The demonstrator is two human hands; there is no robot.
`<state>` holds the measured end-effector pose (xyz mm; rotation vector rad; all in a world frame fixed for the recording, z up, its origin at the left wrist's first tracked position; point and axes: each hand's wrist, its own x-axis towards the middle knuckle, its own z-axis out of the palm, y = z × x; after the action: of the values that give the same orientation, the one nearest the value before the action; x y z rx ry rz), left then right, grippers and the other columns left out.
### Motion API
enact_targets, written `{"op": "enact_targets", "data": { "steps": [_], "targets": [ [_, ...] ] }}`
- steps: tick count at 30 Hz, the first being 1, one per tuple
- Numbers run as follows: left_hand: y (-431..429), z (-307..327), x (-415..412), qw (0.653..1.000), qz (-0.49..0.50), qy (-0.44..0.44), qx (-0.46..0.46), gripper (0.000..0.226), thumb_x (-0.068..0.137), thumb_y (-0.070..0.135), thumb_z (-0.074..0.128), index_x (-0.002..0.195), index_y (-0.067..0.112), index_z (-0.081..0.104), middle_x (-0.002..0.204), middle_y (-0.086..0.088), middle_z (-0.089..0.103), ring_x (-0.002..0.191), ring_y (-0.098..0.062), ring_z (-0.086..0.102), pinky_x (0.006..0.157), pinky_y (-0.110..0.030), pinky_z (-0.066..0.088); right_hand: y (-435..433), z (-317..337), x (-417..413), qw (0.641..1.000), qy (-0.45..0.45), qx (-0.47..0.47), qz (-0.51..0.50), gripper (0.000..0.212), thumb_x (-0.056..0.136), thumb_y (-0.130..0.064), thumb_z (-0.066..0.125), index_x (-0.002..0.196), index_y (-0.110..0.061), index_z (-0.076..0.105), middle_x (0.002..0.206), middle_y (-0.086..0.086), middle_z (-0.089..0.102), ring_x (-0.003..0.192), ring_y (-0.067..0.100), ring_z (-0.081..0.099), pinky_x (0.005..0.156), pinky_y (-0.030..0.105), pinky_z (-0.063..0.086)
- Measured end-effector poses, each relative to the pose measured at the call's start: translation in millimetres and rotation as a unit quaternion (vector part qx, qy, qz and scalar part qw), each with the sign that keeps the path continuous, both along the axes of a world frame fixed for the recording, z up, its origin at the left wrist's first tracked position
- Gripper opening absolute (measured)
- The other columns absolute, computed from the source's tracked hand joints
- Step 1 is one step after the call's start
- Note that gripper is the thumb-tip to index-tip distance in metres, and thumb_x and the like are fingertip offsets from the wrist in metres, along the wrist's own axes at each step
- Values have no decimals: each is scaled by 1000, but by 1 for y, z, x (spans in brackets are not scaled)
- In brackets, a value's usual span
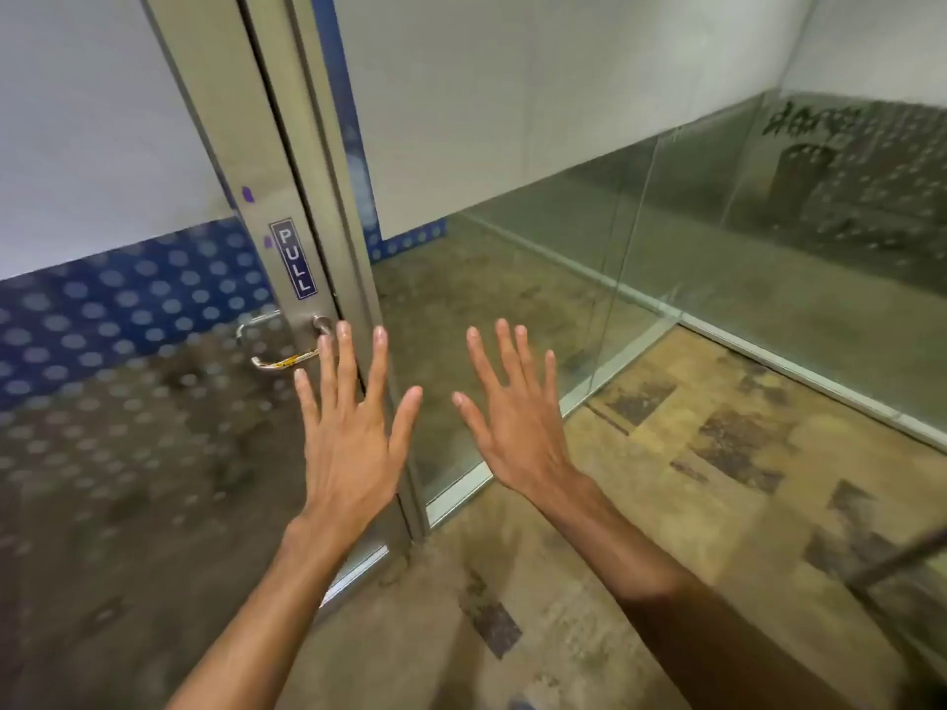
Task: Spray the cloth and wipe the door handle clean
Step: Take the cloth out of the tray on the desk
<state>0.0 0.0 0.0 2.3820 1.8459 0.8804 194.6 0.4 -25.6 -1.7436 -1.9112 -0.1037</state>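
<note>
Before the door, from my head view, both hands are raised with palms out: my left hand [348, 443] and right hand [517, 433] have fingers spread wide, grasping nothing. Just beyond my left fingertips sits the handle [279, 358], a lever with yellowish marks on it. No cloth or spray shows, so I judge spraying and wiping are both left to do.

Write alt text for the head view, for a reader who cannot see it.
Two empty hands, left and right, are held up with fingers spread before a metal-framed glass door. The left fingers overlap a lever handle that sits below a PULL sign. No cloth or spray bottle is visible; glass panels stand at right on a brown patterned floor.
</note>
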Motion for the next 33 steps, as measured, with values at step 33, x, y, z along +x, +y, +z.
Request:
{"op": "enact_targets", "data": {
  "steps": [33],
  "targets": [
    [-245, -60, 297, 879, -475, 26, -40, 70, 107, 54, 22, 168, 29, -3, 175, -3, -21, 162, -23, -19, 130, -61, -7, -414, -42, 229, 901, 30, -58, -430, 67, 106, -57, 23, 161, -32, -7, 170, -3, -20, 156, 18, -19, 125, 48, -7]
  ]
}}
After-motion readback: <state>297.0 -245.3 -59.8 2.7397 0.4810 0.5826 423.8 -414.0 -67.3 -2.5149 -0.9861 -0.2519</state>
